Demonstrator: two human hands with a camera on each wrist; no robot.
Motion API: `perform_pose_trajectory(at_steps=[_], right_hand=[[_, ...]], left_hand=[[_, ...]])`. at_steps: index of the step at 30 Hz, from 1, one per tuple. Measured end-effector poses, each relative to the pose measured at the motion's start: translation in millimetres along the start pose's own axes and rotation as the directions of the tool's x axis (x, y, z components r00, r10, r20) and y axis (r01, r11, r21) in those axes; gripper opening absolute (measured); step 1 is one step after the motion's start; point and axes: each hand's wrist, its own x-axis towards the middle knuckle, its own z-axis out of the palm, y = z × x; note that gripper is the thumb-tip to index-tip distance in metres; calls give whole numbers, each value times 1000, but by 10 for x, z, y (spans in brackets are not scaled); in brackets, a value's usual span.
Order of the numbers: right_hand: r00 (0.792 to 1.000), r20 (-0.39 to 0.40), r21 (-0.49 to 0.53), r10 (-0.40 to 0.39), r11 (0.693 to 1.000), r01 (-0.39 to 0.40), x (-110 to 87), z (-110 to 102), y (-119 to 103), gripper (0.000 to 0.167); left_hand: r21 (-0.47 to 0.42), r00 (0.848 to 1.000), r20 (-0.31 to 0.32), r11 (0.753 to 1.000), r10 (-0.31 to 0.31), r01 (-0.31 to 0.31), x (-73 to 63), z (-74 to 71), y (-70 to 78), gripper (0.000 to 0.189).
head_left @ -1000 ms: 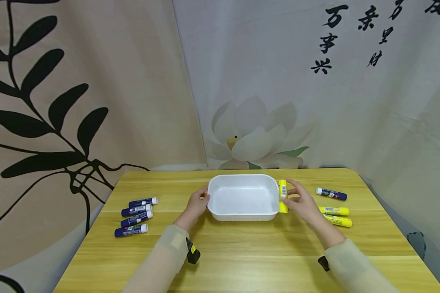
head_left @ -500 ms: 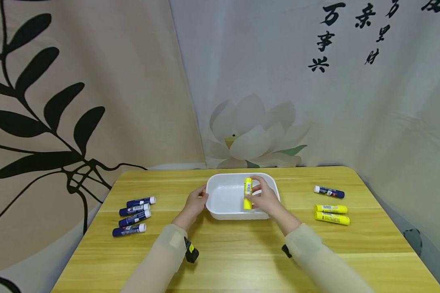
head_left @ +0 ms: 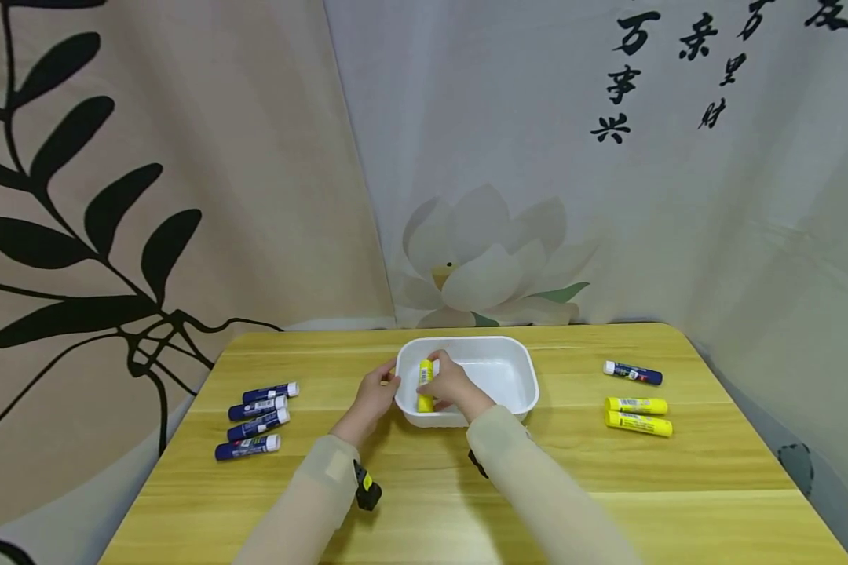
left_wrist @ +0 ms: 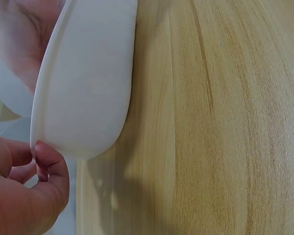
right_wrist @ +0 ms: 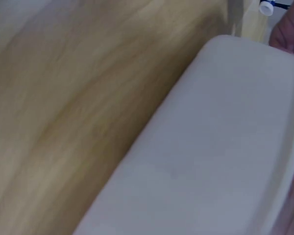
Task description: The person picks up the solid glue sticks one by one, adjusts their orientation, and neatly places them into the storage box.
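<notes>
A white rectangular tray (head_left: pixel 498 377) stands at the back middle of the table. My left hand (head_left: pixel 376 395) pinches its rim at the left end; the left wrist view shows thumb and finger of that hand (left_wrist: pixel 34 186) on either side of the rim. Inside the tray, near its left wall, my right hand (head_left: pixel 454 383) holds a yellow glue stick (head_left: pixel 425 386), which lies lengthwise front to back. The right wrist view shows mostly the tray's outer wall (right_wrist: pixel 201 147), which hides the glue stick there.
Several dark blue glue sticks (head_left: pixel 257 424) with white caps lie in a row at the left. On the right are another blue glue stick (head_left: pixel 633 373) and two yellow glue sticks (head_left: pixel 638 424). A printed curtain (head_left: pixel 290 157) hangs behind the wooden table (head_left: pixel 424 502).
My right hand has carried the yellow glue stick leftward from beside the tray's right end, over the rim, and down to its left side. The left hand has stayed at the rim.
</notes>
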Motion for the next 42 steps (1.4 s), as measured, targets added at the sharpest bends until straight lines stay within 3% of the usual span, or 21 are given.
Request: perform_pose_trajectory(at_steps=[6, 14, 19, 22, 25, 28, 31, 34, 36, 38, 42], right_hand=[[1000, -11, 11, 12, 1000, -12, -9, 175, -62, 63], [997, -72, -197, -17, 980, 3, 40, 293, -88, 62], [999, -39, -142, -18, 990, 12, 45, 240, -66, 60], [995, -26, -176, -98, 980, 92, 15, 110, -68, 57], [964, -40, -264, -262, 933, 243, -47, -106, -61, 51], [901, -61, -303, -430, 868, 394, -169, -365, -4, 47], [841, -81, -286, -535, 821, 494, -359, -658, 169, 45], [803, -65, -300, -593, 779, 551, -562, -966, 401, 46], [787, -47, -348, -615, 749, 564, -688, -1166, 593, 46], [785, -25, -411, -619, 722, 556, -805, -1346, 782, 48], [794, -28, -571, -607, 662, 486, -1021, -1654, 1176, 51]], left_hand=[[7, 1000, 2, 1000, 15, -15, 13, -10, -24, 41], [18, 1000, 2, 1000, 11, -12, 29, -15, -35, 41], [20, 1000, 15, 1000, -12, 11, 23, -12, -39, 41], [13, 1000, 12, 1000, -21, 21, 24, -13, -38, 41], [15, 1000, 4, 999, -29, 28, 26, -16, -30, 42], [26, 999, 3, 999, -42, 42, 22, -17, -15, 42], [32, 998, 8, 998, -59, 59, 23, -19, 4, 42], [34, 998, 8, 997, -67, 66, 24, -22, 17, 42], [35, 997, 1, 997, -74, 73, 20, -24, 22, 42], [43, 998, -2, 997, -69, 69, 14, -23, 22, 42], [53, 998, 1, 996, -65, 65, -1, -19, 25, 42]])
